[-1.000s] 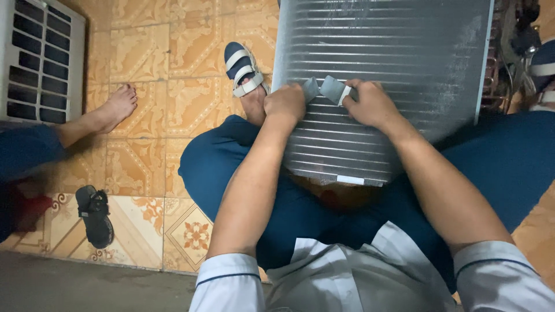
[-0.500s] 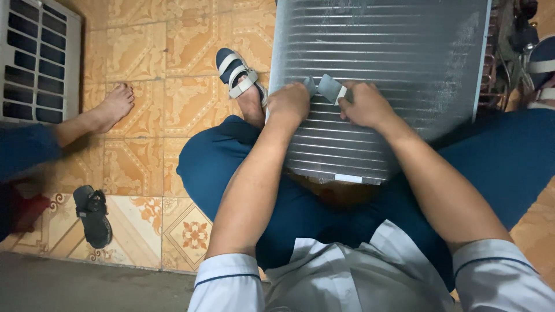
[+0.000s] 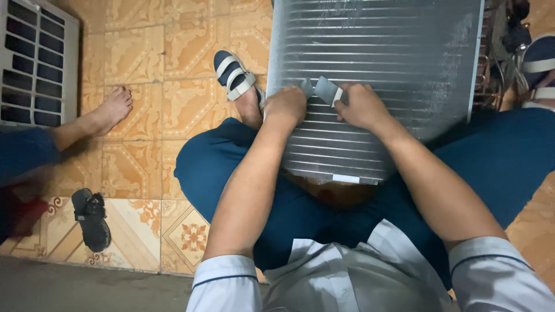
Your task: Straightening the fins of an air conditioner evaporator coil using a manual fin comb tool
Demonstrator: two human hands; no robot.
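Note:
A large silver finned coil panel leans across my lap, its lower edge resting on my dark blue trousers. My left hand and my right hand press on its ribbed face near the middle. Between them they pinch a small grey tool with a flat blade, held against the fins. The fingertips of both hands are hidden behind the knuckles.
Another person's bare foot and blue trouser leg reach in from the left. A black sandal lies on the patterned orange floor tiles. A white grille unit stands at the top left. My striped sandal is beside the panel.
Both hands and the small tool have shifted slightly along the fins. The other person's foot stays in about the same place.

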